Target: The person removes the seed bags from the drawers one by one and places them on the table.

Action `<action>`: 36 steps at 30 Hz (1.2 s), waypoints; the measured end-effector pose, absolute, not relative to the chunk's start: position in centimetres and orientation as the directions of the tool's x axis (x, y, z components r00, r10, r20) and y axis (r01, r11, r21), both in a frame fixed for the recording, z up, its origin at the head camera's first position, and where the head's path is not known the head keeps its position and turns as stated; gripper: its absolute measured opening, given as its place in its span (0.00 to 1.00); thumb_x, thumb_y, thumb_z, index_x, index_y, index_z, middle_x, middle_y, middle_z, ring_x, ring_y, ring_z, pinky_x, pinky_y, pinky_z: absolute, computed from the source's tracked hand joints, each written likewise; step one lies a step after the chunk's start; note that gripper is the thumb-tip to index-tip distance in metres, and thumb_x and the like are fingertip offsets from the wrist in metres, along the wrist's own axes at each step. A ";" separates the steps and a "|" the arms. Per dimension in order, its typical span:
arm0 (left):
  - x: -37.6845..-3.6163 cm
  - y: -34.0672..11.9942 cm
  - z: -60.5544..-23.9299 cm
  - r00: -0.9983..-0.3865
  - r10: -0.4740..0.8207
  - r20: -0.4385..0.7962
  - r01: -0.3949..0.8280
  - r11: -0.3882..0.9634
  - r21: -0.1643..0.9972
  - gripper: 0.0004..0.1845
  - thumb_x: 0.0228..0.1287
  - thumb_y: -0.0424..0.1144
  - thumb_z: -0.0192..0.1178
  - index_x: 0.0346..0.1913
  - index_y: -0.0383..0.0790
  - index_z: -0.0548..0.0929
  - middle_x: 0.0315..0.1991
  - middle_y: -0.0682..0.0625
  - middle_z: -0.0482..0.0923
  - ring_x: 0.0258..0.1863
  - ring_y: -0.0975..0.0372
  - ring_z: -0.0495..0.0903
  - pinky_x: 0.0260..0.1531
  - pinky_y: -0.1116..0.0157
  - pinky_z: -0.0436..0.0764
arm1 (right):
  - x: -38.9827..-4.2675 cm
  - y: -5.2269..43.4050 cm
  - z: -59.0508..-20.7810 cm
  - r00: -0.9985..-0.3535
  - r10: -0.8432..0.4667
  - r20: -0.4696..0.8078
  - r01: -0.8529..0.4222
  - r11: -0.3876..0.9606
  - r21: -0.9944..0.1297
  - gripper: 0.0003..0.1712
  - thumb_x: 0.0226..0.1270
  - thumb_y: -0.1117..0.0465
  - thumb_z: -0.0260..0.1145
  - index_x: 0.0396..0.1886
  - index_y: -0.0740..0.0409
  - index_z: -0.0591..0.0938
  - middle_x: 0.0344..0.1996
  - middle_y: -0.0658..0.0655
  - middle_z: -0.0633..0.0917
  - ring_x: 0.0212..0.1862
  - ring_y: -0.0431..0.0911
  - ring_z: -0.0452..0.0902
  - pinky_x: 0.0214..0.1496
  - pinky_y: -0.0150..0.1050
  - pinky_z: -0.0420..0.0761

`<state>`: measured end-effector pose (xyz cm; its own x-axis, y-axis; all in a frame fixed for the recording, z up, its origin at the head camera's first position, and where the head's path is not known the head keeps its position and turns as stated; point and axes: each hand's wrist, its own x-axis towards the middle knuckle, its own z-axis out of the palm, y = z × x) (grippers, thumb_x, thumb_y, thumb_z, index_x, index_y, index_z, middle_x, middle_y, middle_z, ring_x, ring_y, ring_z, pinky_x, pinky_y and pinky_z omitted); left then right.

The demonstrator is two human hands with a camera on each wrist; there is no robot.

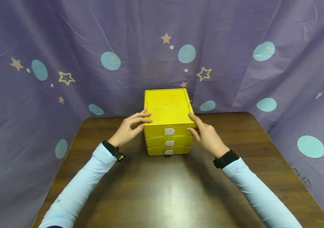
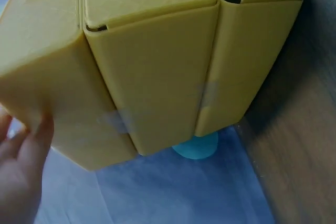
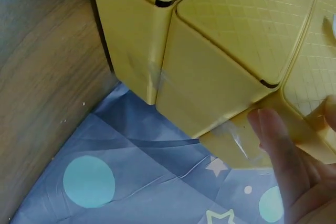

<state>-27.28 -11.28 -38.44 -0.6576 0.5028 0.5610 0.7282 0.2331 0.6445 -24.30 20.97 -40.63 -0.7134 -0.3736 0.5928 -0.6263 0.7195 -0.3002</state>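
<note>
Drawer box (image 1: pixel 167 109): yellow plastic, smooth slight sheen, fine grid texture on sides, pale glossy handles; surface (image 1: pixel 162 196): dark wood grain, polished, reflective at lower centre; backdrop (image 1: pixel 65 41): thin purple cloth, matt, creased; sleeves (image 1: pixel 79 186): light-blue smooth fabric.

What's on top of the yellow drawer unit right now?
Only fingertips: the left hand and right hand touch the top edges of the yellow drawer unit. The lid is otherwise bare. The three drawers are closed, contents hidden.
</note>
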 end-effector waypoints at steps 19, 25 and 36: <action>-30.7 -8.1 -39.1 -0.973 0.099 0.211 0.232 0.482 0.845 0.29 0.63 0.46 0.60 0.63 0.35 0.69 0.55 0.40 0.74 0.48 0.53 0.79 0.41 0.63 0.80 | -21.8 15.5 -43.2 -0.679 -0.208 0.704 -0.624 0.670 -0.404 0.15 0.55 0.62 0.71 0.41 0.63 0.79 0.35 0.56 0.79 0.38 0.46 0.78 0.40 0.38 0.80; -30.7 -7.6 -38.5 -0.964 0.083 0.254 0.263 0.461 0.848 0.27 0.63 0.44 0.59 0.62 0.33 0.70 0.53 0.39 0.75 0.46 0.53 0.80 0.40 0.64 0.80 | -22.7 15.2 -42.8 -0.710 -0.105 0.697 -0.603 0.601 -0.524 0.11 0.54 0.62 0.71 0.35 0.61 0.79 0.30 0.55 0.81 0.33 0.45 0.80 0.36 0.38 0.81; -31.1 -7.6 -37.7 -0.963 0.018 0.269 0.246 0.465 0.850 0.25 0.64 0.43 0.58 0.62 0.36 0.72 0.51 0.41 0.77 0.43 0.54 0.81 0.38 0.64 0.80 | -23.7 14.8 -42.3 -0.782 -0.112 0.613 -0.581 0.488 -0.652 0.08 0.56 0.58 0.70 0.35 0.54 0.84 0.30 0.47 0.85 0.32 0.36 0.80 0.35 0.32 0.80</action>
<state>-31.13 -7.55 -37.71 -0.9631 0.0176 0.2686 0.2457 0.4651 0.8505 -23.73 14.85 -42.35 -0.7821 -0.1120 0.6130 -0.5807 0.4877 -0.6518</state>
